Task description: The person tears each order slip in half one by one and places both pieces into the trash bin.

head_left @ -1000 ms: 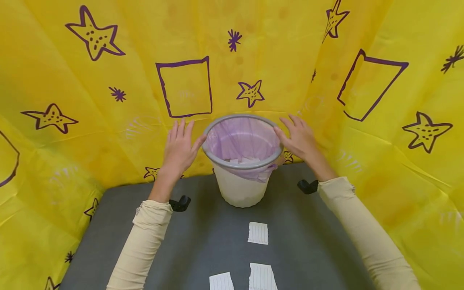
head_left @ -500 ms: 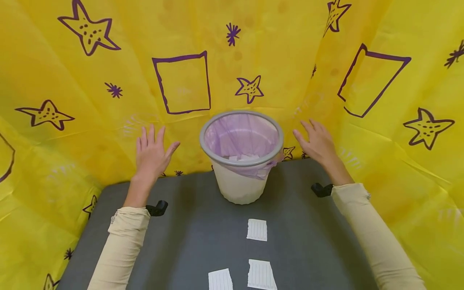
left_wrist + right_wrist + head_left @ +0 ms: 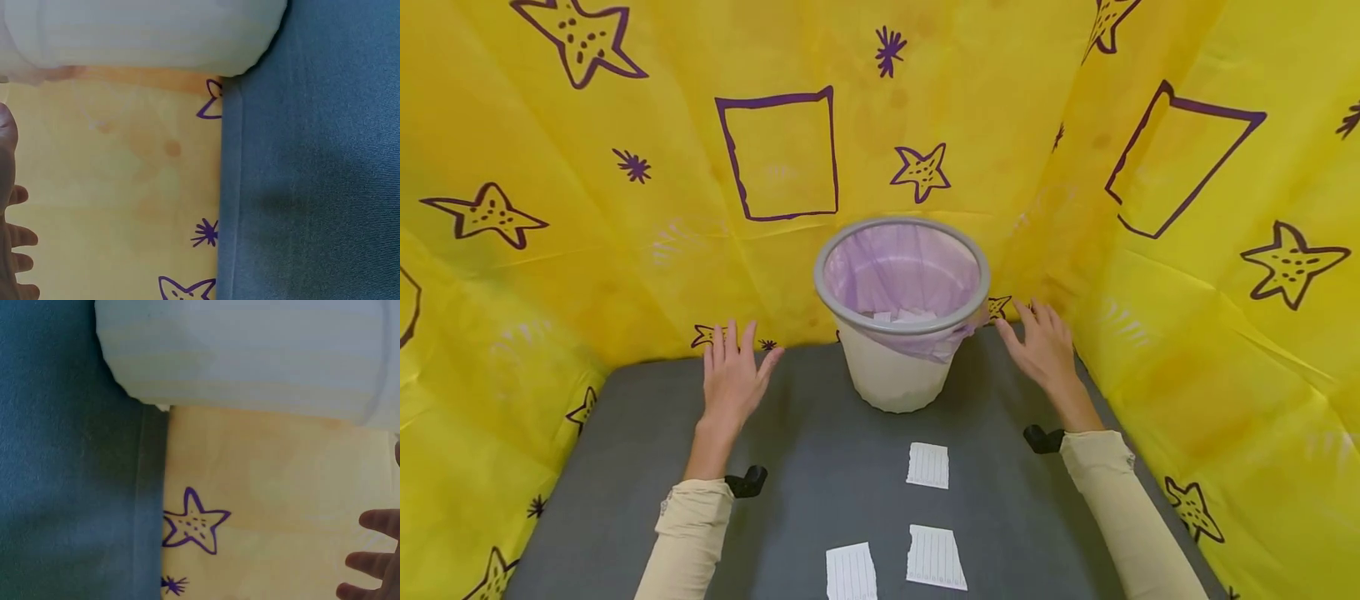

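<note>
A white trash bin (image 3: 895, 371) with a grey rim and a purple liner (image 3: 902, 267) stands at the back of the grey table. Scraps of white paper (image 3: 910, 316) lie inside it. To its left is my left hand (image 3: 732, 379), fingers spread and apart from the bin. On the other side my right hand (image 3: 1043, 350) is held with fingers extended, holding nothing. In the left wrist view the bin's side (image 3: 150, 34) fills the top, with fingers (image 3: 22, 234) at the left edge. The right wrist view has fingers (image 3: 375, 562) at lower right, below the bin's side (image 3: 237, 356).
Three torn pieces of lined paper lie in front of the bin: one piece (image 3: 928, 465) nearest it, another piece (image 3: 936, 557) closer to me, and a third piece (image 3: 852, 572) to its left. A yellow curtain (image 3: 647, 275) with purple drawings surrounds the grey table (image 3: 805, 467).
Both hands have left the bin's rim, moved outward and then down beside the bin. The bin and the papers on the table keep their places, while the head view tilts slightly.
</note>
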The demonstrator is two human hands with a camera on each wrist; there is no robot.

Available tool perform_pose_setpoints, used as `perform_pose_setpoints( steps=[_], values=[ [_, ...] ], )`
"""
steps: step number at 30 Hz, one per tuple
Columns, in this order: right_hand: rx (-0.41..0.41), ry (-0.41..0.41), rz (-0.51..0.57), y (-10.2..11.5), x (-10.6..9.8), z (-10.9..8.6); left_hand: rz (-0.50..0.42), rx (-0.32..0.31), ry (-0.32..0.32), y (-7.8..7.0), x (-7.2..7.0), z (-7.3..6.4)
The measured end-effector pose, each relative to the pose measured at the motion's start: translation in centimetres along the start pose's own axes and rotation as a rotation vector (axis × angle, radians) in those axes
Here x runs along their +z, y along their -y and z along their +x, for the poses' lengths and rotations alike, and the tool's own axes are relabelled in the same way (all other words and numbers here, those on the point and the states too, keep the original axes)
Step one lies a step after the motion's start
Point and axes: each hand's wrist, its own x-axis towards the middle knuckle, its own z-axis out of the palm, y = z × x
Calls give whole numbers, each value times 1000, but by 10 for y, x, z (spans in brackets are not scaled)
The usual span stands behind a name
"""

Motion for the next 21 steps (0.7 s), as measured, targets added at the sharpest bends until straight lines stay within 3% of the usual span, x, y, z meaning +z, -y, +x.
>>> perform_pose_setpoints(
  steps=[5,8,13,18,21],
  values=[
    [6,-74,-5,1,11,-17,-8,-37,-15,0,5,-15],
    [10,-102,-30,-2,30,-39,-33,-101,5,-4,21,-37],
    [26,-72,-39,-4,61,-70,-89,-201,64,-5,49,-71],
    [49,-116,-32,0,68,-86,-85,-236,51,-2,54,-87],
    [26,-133,-36,11,77,-98,-44,-235,31,-10,59,-95]
  ],
)
